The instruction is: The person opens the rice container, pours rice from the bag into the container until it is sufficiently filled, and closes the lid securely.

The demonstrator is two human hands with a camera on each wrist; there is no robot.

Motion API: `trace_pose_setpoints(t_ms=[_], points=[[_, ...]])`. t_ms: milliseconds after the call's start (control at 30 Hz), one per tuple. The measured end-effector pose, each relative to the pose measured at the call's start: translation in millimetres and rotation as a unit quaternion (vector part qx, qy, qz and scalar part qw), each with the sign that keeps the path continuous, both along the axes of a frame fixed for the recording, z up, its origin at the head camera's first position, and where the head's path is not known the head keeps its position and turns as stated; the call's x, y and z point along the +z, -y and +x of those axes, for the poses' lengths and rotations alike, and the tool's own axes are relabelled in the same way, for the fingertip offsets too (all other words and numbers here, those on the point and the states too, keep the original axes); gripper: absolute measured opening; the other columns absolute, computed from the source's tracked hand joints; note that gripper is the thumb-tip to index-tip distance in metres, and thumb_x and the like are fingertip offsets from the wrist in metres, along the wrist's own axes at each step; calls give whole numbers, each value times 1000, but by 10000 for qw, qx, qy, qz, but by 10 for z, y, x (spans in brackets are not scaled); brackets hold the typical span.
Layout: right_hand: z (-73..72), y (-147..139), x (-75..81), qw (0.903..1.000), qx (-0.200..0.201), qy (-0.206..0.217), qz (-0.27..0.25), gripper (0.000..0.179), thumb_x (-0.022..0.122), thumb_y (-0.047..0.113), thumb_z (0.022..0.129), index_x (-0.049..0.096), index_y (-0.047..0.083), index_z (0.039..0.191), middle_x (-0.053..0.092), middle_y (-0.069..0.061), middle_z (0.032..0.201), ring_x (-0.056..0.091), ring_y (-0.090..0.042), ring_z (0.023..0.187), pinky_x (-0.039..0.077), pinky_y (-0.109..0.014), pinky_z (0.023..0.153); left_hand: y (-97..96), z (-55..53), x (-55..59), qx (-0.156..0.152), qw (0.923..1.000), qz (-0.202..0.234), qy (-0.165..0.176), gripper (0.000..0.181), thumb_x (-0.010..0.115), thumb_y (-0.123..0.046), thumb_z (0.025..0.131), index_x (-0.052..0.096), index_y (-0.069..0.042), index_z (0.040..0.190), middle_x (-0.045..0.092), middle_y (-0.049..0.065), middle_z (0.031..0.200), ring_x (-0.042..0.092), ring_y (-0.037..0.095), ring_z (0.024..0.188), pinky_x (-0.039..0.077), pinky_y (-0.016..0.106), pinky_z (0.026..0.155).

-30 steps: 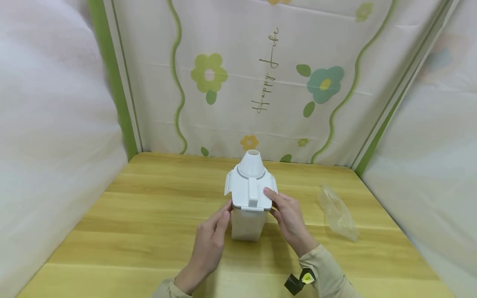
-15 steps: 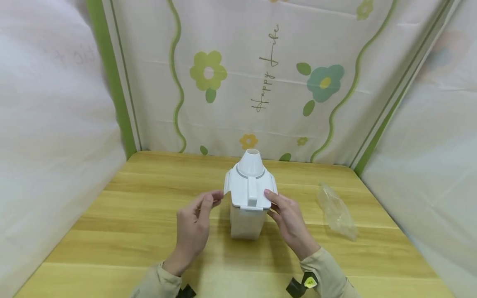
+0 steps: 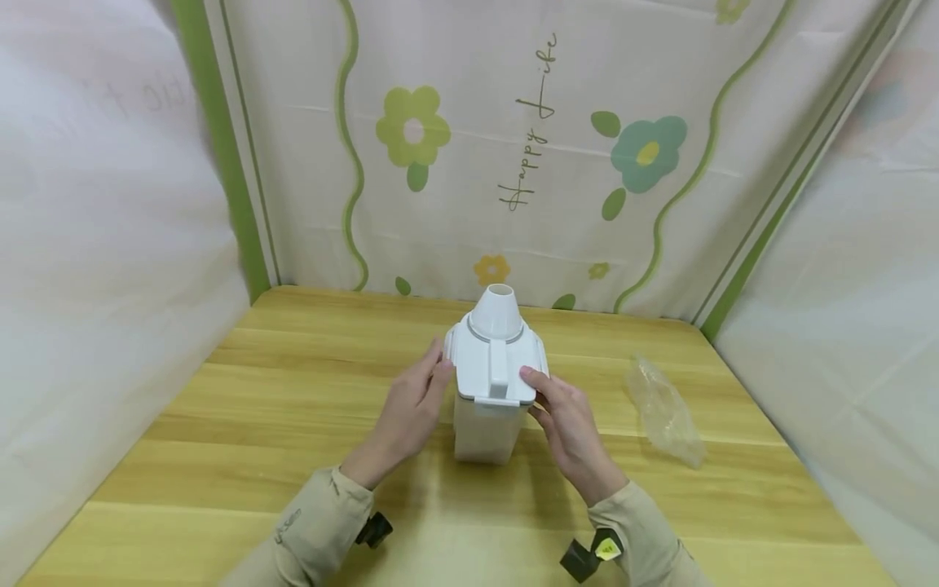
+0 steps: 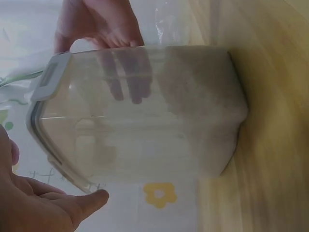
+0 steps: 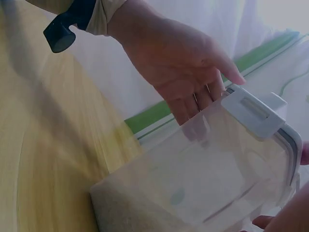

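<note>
A translucent plastic storage container (image 3: 487, 432) stands upright on the table, with pale contents in its lower part. Its white lid (image 3: 473, 371) carries a cone-shaped spout (image 3: 496, 314), a raised handle and side latches. At the lid's left side is my left hand (image 3: 407, 408), its fingers fairly straight against the left latch. My right hand (image 3: 572, 424) holds the opposite side, thumb on the lid's edge and fingers along the wall below. Through the wall, the left wrist view shows the right fingers (image 4: 130, 79). The front latch (image 5: 253, 113) lies down over the rim in the right wrist view.
A crumpled clear plastic bag (image 3: 667, 416) lies on the wooden table (image 3: 293, 383) to the right. Flower-printed fabric (image 3: 587, 220) hangs behind the table, and pale fabric closes both sides. Black cameras (image 3: 579, 558) are strapped to the wrists.
My left hand drew away from the container, then came back higher, to the lid's left latch. That latch stuck out before and now sits closer to the side. My right hand kept its place.
</note>
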State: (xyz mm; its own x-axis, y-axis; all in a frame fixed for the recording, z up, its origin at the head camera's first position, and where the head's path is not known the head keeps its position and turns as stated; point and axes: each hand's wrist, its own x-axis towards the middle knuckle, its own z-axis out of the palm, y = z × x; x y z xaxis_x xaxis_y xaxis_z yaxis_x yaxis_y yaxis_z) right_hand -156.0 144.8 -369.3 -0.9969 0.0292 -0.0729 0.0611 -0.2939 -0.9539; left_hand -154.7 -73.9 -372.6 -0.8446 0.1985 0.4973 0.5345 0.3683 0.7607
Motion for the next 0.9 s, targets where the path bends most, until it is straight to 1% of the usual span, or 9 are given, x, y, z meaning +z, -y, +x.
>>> trace_pose_setpoints(t_ms=[100, 133, 167, 333, 467, 700, 900], points=[[-4, 2, 8, 10000, 5, 23, 23, 23, 71, 20, 90, 70, -2, 94, 66, -10, 102, 60, -22, 97, 51, -33, 86, -34, -20, -42, -274, 9996, 36, 62, 57, 31, -33, 110, 29, 8, 149, 34, 18, 152, 35, 22, 138, 33, 35, 111], [-5, 0, 6, 10000, 11, 37, 31, 22, 71, 20, 90, 70, -2, 94, 66, -10, 101, 61, -22, 97, 52, -33, 85, -45, -20, -57, -310, 9995, 55, 83, 58, 31, -33, 110, 23, 7, 151, 23, 16, 156, 24, 22, 142, 25, 37, 114], [-7, -1, 5, 10000, 18, 44, 37, 22, 71, 19, 90, 70, -2, 93, 66, -10, 101, 61, -22, 97, 52, -32, 85, -55, -19, -66, -329, 9994, 67, 98, 59, 31, -34, 109, 23, 7, 151, 22, 15, 156, 22, 22, 143, 23, 37, 115], [-13, -6, -4, 10000, 32, 19, 66, 22, 71, 19, 89, 70, -3, 91, 67, -9, 99, 61, -22, 96, 52, -32, 84, -107, -17, -94, -296, 9994, 170, 23, 58, 32, -33, 109, 25, 8, 150, 22, 18, 156, 22, 23, 143, 21, 39, 116], [-14, -8, -16, 10000, -1, 29, 75, 24, 72, 19, 89, 70, -4, 92, 67, -10, 100, 62, -21, 96, 52, -34, 87, -151, -13, -113, -260, 9992, 289, -2, 58, 32, -31, 110, 23, 9, 150, 19, 15, 156, 22, 24, 143, 21, 38, 116], [-23, 6, -25, 9998, -107, 60, 154, 33, 73, 21, 89, 68, -10, 98, 65, -12, 106, 62, -21, 98, 51, -37, 91, -208, 28, -112, -122, 9989, 419, 170, 60, 31, -35, 109, 21, 7, 151, 19, 11, 157, 22, 21, 143, 21, 36, 116], [-28, 22, -45, 9994, -283, 44, 175, 30, 74, 20, 89, 70, -9, 94, 67, -13, 101, 64, -20, 95, 54, -36, 88, -236, 42, -104, -43, 9985, 503, 233, 61, 32, -36, 109, 22, 7, 151, 20, 11, 157, 23, 19, 143, 22, 35, 115]])
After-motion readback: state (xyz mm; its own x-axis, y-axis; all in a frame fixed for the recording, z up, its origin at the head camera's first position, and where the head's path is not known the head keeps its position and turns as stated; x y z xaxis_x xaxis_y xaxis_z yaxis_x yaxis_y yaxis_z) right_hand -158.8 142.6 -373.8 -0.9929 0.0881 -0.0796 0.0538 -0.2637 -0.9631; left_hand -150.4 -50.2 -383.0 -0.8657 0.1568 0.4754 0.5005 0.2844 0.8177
